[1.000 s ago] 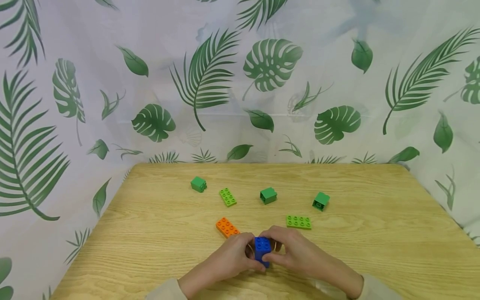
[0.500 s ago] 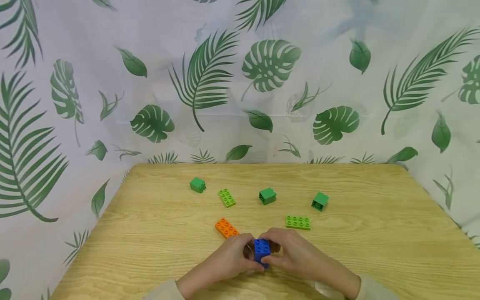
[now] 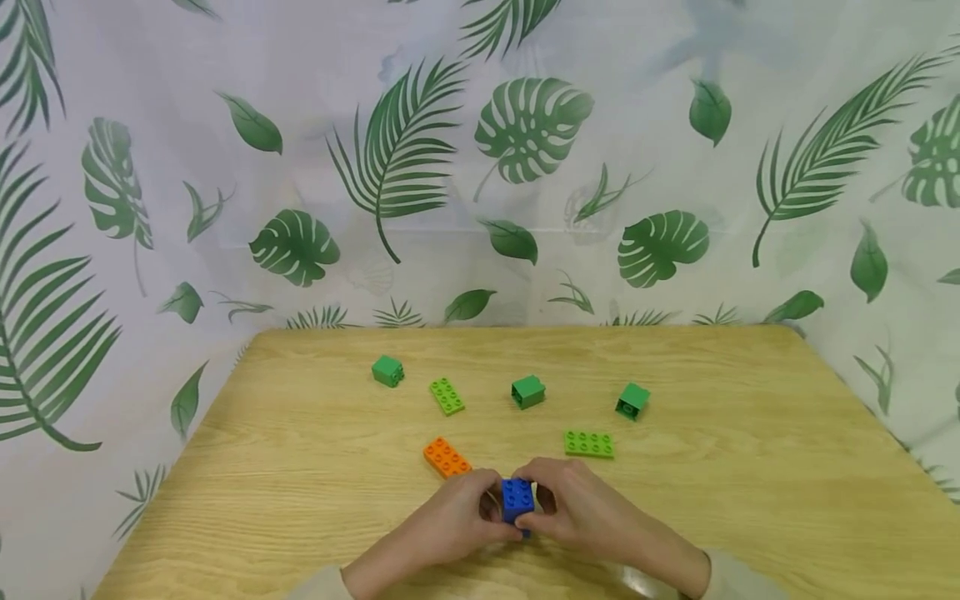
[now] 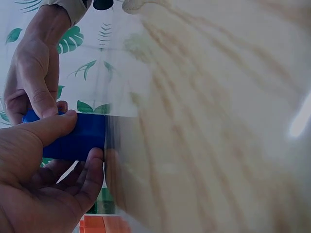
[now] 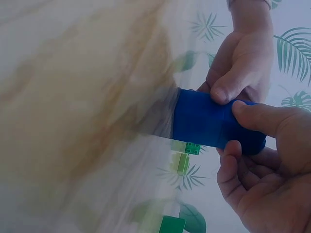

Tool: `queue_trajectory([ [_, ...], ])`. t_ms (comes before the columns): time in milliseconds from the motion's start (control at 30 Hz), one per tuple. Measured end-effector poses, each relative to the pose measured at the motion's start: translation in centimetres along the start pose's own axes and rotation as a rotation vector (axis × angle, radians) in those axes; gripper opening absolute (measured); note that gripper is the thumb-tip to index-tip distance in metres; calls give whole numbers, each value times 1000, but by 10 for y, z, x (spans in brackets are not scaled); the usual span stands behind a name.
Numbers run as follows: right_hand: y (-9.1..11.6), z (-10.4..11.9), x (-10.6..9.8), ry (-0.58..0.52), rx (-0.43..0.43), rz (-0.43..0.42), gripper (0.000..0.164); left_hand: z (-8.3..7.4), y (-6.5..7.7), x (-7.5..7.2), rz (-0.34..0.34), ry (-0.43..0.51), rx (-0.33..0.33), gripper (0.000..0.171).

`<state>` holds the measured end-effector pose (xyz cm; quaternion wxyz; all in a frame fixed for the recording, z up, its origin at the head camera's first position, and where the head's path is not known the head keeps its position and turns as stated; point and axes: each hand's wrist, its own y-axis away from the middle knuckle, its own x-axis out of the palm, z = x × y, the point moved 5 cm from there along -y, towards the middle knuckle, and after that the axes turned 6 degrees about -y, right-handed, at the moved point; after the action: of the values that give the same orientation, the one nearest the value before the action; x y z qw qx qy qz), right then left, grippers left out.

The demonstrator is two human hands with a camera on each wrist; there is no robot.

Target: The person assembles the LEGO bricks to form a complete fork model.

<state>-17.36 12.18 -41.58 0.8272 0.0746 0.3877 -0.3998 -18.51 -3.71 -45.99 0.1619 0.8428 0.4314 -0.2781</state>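
Observation:
A stack of two blue toy building bricks (image 3: 517,497) stands upright on the table near its front, studs up. A seam between the bricks shows on the blue stack (image 5: 199,116) in the right wrist view. My left hand (image 3: 463,515) grips the lower part from the left, thumb on the near side. From the right, my right hand (image 3: 581,510) pinches the upper part between thumb and fingers. Both hands cover much of the stack's sides. In the left wrist view, the stack's lower end meets the tabletop (image 4: 194,145).
Just beyond my left hand lies an orange brick (image 3: 447,458). Two lime bricks, one left (image 3: 447,397) and one right (image 3: 589,444), lie farther back. Green bricks rest on their sides at left (image 3: 387,371), middle (image 3: 528,392) and right (image 3: 633,401). A leaf-print curtain (image 3: 420,275) hangs behind.
The head view has shifted slightly, so everything appears a little farther left. Both hands keep their hold on the blue bricks, with hardly any other movement.

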Motion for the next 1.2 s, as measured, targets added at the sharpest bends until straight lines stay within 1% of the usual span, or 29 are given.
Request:
queue_trajectory([
  [200,-2,1,1,6,28,10,31,-1,2,-1,-10,-1,5,26],
  [433,-2,1,2,1,37,-2,30,-2,2,-1,-16,-7,1,26],
  [667,-3,0,2,-7,43,-3,30,-2,2,-1,-5,-15,0,25],
  [867,-2,-1,2,-17,56,-9,28,-3,3,0,26,6,-11,23],
  [1067,-3,-1,1,-17,64,9,29,-3,3,-1,21,-2,-16,24],
  [1200,-3,-2,0,-39,76,16,30,-4,3,-2,22,-3,-13,24],
])
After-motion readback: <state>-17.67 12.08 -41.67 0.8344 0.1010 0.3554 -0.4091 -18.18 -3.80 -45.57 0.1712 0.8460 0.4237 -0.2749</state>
